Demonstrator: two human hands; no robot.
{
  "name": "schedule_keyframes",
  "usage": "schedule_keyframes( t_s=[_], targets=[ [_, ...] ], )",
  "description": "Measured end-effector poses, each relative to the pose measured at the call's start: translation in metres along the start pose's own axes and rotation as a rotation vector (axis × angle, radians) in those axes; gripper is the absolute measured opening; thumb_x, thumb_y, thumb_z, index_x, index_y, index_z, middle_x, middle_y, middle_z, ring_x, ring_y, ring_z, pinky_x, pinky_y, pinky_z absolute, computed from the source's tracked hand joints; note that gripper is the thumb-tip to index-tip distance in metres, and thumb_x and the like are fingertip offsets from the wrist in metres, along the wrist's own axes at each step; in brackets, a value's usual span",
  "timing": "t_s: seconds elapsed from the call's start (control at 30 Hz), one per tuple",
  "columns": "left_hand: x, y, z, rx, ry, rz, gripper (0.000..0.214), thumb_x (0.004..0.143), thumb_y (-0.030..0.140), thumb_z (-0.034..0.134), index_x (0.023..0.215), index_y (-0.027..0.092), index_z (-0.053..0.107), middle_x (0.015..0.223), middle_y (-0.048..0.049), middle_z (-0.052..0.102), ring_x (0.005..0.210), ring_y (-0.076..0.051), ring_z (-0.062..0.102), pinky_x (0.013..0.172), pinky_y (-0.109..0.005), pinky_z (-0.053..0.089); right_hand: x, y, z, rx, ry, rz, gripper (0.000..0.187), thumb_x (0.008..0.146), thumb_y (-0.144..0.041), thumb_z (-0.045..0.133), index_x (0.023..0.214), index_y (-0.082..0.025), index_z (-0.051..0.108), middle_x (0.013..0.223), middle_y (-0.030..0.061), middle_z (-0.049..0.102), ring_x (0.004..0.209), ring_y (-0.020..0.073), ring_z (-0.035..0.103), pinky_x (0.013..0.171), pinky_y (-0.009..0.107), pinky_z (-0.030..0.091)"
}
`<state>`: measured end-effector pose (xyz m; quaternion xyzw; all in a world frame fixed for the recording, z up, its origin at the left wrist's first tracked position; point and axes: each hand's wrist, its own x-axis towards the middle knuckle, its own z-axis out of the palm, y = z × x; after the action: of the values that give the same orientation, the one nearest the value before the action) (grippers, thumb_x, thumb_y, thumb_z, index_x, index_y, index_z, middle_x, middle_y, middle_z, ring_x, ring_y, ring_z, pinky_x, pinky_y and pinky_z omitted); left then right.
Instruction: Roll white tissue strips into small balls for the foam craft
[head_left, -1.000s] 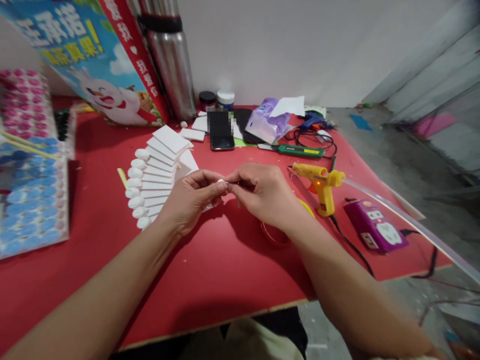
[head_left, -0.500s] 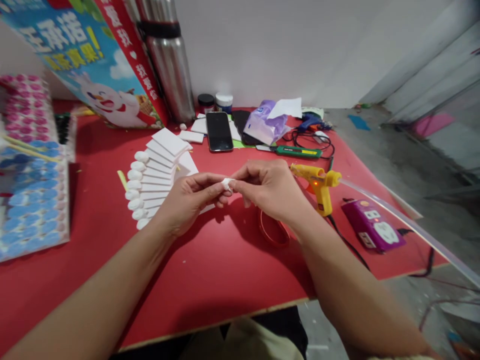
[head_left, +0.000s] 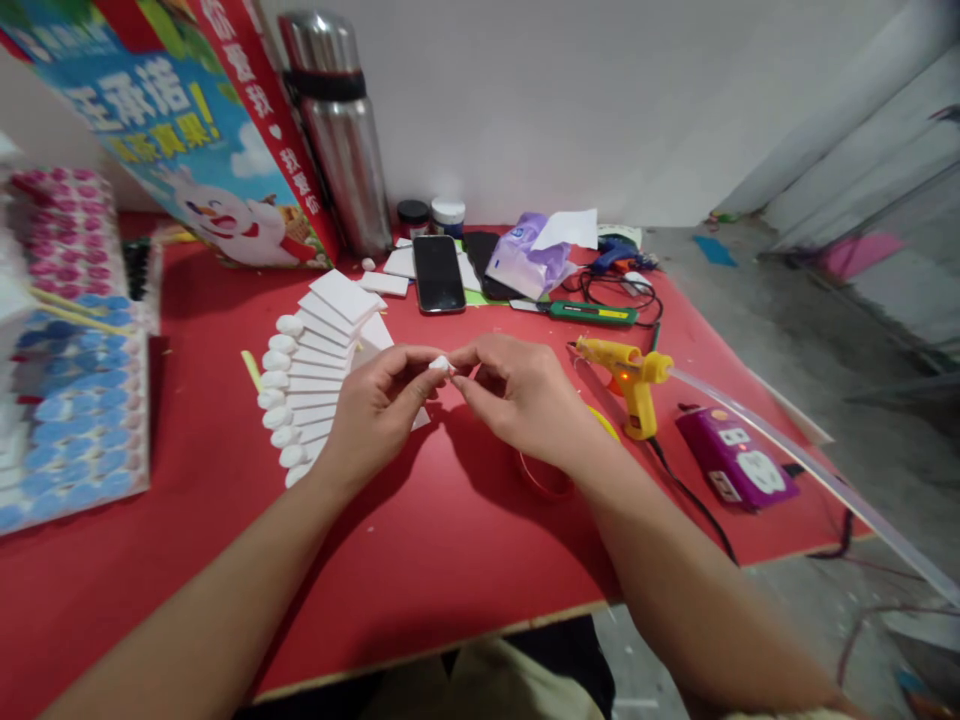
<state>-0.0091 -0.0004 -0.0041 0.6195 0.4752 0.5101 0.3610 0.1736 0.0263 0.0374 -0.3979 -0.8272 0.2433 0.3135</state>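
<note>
A small white lump (head_left: 439,364) is pinched between the fingertips of both hands over the red table (head_left: 420,560). My left hand (head_left: 379,410) grips it from the left, and my right hand (head_left: 517,395) from the right. Just left of my left hand lies a fan of white foam strips (head_left: 319,385) with rounded white lumps along its outer edge. A yellow hot glue gun (head_left: 630,375) stands on the table to the right of my right hand, its light glowing orange.
A purple power strip (head_left: 731,460) lies right of the glue gun. A phone (head_left: 437,272), tissue pack (head_left: 529,262), green tool (head_left: 592,313), steel flask (head_left: 337,140) and colourful box (head_left: 172,130) line the back. A pink-and-blue beaded panel (head_left: 64,350) sits at left. A red ring (head_left: 544,478) lies under my right wrist.
The view has tilted slightly, so the table's things sit lower in the picture. Both hands stay together on the white lump, with small shifts of the fingers.
</note>
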Motion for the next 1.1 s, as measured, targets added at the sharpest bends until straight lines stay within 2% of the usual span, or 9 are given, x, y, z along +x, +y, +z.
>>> schedule_keyframes(
  t_s=[0.17,0.33,0.4,0.53,0.63,0.77,0.9,1.0,1.1],
  targets=[
    [0.000,-0.001,-0.001,0.365,-0.014,0.352,0.009,0.094,0.018,0.067,0.102,0.015,0.069,0.081,-0.0012,0.066,0.073,-0.012,0.059,0.072,-0.025,0.046,0.001,-0.015,-0.025,-0.224,-0.057,0.172,0.015,0.089,-0.011,0.057,0.092,-0.014,0.071,0.082,0.0070,0.074,0.068,0.0162,0.062,0.066,0.028,0.040],
    [0.000,0.000,-0.001,0.491,-0.043,0.373,0.004,0.094,0.019,0.065,0.095,0.016,0.066,0.079,-0.0022,0.063,0.072,-0.014,0.057,0.071,-0.028,0.044,-0.042,-0.026,-0.045,-0.316,-0.110,0.272,0.020,0.094,-0.017,0.052,0.090,-0.017,0.072,0.084,0.0074,0.075,0.072,0.0196,0.067,0.066,0.030,0.044],
    [0.000,0.001,-0.001,0.493,-0.058,0.319,0.005,0.095,0.021,0.063,0.096,0.017,0.067,0.080,-0.0032,0.064,0.074,-0.016,0.057,0.074,-0.029,0.044,-0.075,-0.021,-0.046,-0.278,-0.042,0.313,0.021,0.097,-0.022,0.051,0.097,-0.019,0.072,0.090,0.0071,0.077,0.074,0.0197,0.070,0.065,0.030,0.047],
    [-0.001,0.003,0.000,0.373,-0.047,0.218,0.011,0.093,0.022,0.063,0.101,0.021,0.070,0.086,-0.0049,0.066,0.078,-0.018,0.059,0.077,-0.031,0.046,-0.136,-0.002,-0.045,-0.352,0.252,0.478,0.020,0.097,-0.034,0.057,0.101,-0.021,0.071,0.092,0.0068,0.077,0.073,0.0203,0.071,0.062,0.031,0.050],
    [-0.002,0.007,0.002,0.237,-0.013,0.138,0.013,0.089,0.020,0.067,0.101,0.021,0.072,0.089,-0.0049,0.068,0.078,-0.017,0.059,0.078,-0.030,0.047,-0.155,0.010,-0.049,-0.483,0.428,0.546,0.027,0.096,-0.044,0.060,0.104,-0.020,0.070,0.091,0.0089,0.075,0.073,0.0220,0.068,0.068,0.035,0.052],
    [-0.003,0.012,0.008,-0.160,-0.010,-0.193,0.010,0.086,0.025,0.074,0.094,0.020,0.073,0.089,-0.0035,0.069,0.074,-0.014,0.059,0.071,-0.026,0.049,-0.142,0.034,-0.058,-0.569,0.501,0.503,0.045,0.091,-0.055,0.063,0.108,-0.014,0.068,0.097,0.0149,0.074,0.081,0.0265,0.067,0.076,0.041,0.053],
    [-0.004,0.013,0.014,-0.712,-0.073,-0.602,0.019,0.079,0.028,0.081,0.088,0.017,0.069,0.077,-0.0021,0.070,0.060,-0.009,0.056,0.058,-0.020,0.046,-0.114,0.061,-0.064,-0.470,0.407,0.577,0.048,0.089,-0.058,0.063,0.106,-0.013,0.071,0.093,0.0143,0.074,0.079,0.0264,0.067,0.074,0.039,0.050],
    [-0.007,0.014,0.019,-0.891,-0.166,-0.728,0.019,0.078,0.027,0.082,0.086,0.015,0.070,0.065,-0.0006,0.065,0.053,-0.006,0.051,0.054,-0.017,0.042,-0.097,0.074,-0.067,-0.445,0.402,0.614,0.038,0.086,-0.056,0.066,0.085,-0.019,0.072,0.068,0.0083,0.066,0.065,0.0226,0.060,0.062,0.034,0.042],
    [-0.013,0.014,0.027,-0.948,-0.244,-0.756,0.020,0.076,0.025,0.084,0.087,0.014,0.071,0.068,-0.0030,0.068,0.054,-0.007,0.054,0.052,-0.017,0.041,-0.087,0.078,-0.068,-0.360,0.366,0.793,0.039,0.080,-0.059,0.068,0.067,-0.022,0.066,0.056,0.0052,0.060,0.056,0.0236,0.058,0.056,0.035,0.039]
  ],
)
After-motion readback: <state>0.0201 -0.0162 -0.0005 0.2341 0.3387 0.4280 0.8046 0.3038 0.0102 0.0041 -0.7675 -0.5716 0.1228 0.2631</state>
